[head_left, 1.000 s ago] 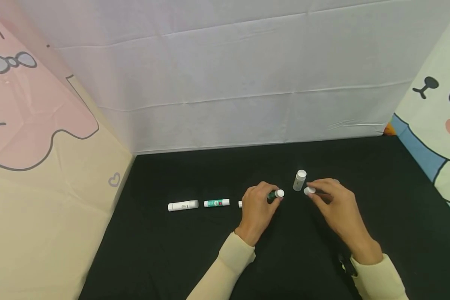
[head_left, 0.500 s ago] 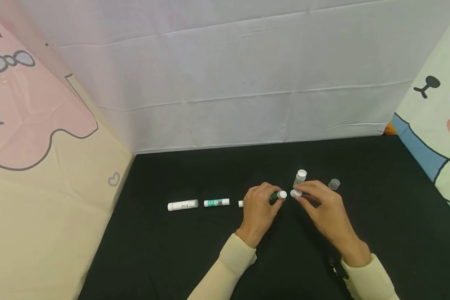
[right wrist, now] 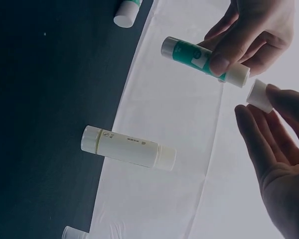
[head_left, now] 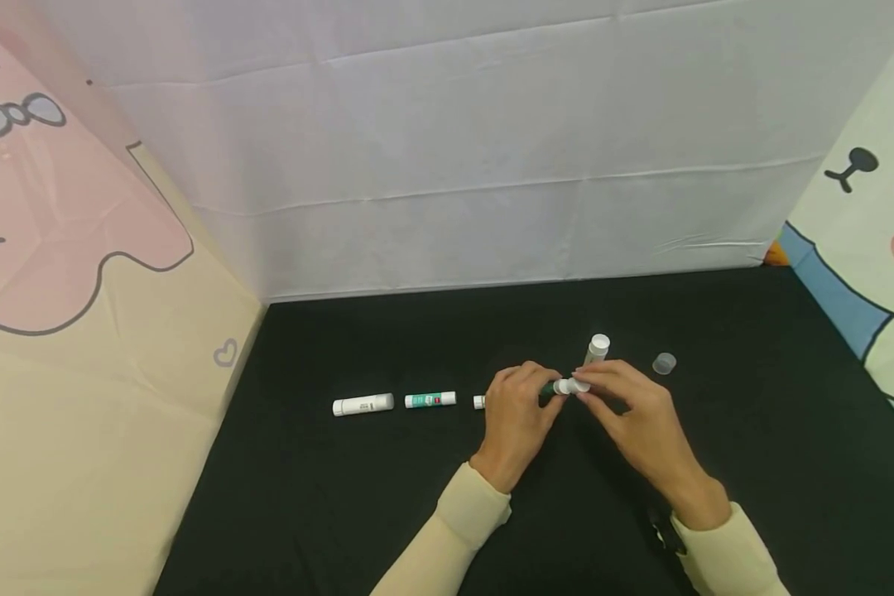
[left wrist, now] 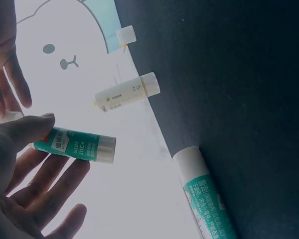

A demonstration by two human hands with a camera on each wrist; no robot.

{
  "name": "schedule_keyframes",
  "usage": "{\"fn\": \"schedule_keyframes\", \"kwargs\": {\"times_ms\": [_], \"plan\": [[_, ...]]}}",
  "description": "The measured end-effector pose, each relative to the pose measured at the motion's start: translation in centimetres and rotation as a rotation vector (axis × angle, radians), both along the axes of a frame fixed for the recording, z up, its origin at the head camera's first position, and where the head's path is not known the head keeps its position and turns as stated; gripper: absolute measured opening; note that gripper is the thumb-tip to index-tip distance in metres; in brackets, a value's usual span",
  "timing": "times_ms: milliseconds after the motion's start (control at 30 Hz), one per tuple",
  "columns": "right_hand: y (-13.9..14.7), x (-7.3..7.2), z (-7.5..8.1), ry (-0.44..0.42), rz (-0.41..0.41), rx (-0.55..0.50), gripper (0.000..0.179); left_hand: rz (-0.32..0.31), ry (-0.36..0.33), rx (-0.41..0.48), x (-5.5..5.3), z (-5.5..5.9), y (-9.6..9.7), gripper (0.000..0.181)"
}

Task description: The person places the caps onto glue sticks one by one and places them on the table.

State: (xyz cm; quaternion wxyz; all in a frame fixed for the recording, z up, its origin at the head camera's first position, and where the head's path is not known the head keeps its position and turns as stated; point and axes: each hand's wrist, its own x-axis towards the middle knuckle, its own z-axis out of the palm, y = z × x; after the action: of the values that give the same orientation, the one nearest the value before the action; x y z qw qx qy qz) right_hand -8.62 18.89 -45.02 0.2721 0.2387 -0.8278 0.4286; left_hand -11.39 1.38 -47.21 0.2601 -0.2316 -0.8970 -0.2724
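My left hand (head_left: 517,422) grips a green glue stick (left wrist: 77,144) between thumb and fingers, its white end pointing toward the right hand. With thumb and fingertips, my right hand (head_left: 644,430) pinches a small white cap (right wrist: 259,95). In the right wrist view a narrow gap shows between cap and stick end; from the head they overlap. A white glue stick (head_left: 598,346) stands upright just behind the right fingertips, its lower part hidden by them. To its right, a translucent cap (head_left: 664,363) rests on the black table.
Left of the hands, a white glue stick (head_left: 362,405) and a green glue stick (head_left: 430,400) lie in a row. The white end of another stick (head_left: 479,402) peeks out beside the left hand. A pale cloth backdrop (head_left: 417,248) rises behind the black table (head_left: 328,497).
My right hand has moved left with the white cap, up to the end of the green glue stick, uncovering the translucent cap. The left hand has barely moved.
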Motion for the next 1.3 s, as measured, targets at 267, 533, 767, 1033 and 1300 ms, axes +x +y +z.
{"fn": "schedule_keyframes", "kwargs": {"times_ms": [267, 533, 767, 1033, 1300], "plan": [[0.2, -0.3, -0.5, 0.023, 0.081, 0.023, 0.057, 0.008, 0.046, -0.024, 0.0, -0.1, 0.0, 0.022], [0.4, -0.4, -1.0, 0.106, 0.115, 0.088, 0.047, 0.016, 0.076, -0.069, 0.4, -0.2, -0.1, 0.022], [0.2, -0.4, -1.2, 0.124, 0.13, 0.113, 0.046, 0.028, 0.127, -0.109, 0.7, 0.0, -0.1, 0.02], [-0.1, -0.5, -1.2, 0.2, 0.12, 0.12, 0.041, 0.002, 0.124, -0.071, 1.0, 0.0, -0.1, 0.021], [0.4, -0.8, -1.4, 0.257, 0.117, 0.146, 0.042, -0.024, 0.105, -0.072, 1.0, 0.2, -0.4, 0.021]]}}
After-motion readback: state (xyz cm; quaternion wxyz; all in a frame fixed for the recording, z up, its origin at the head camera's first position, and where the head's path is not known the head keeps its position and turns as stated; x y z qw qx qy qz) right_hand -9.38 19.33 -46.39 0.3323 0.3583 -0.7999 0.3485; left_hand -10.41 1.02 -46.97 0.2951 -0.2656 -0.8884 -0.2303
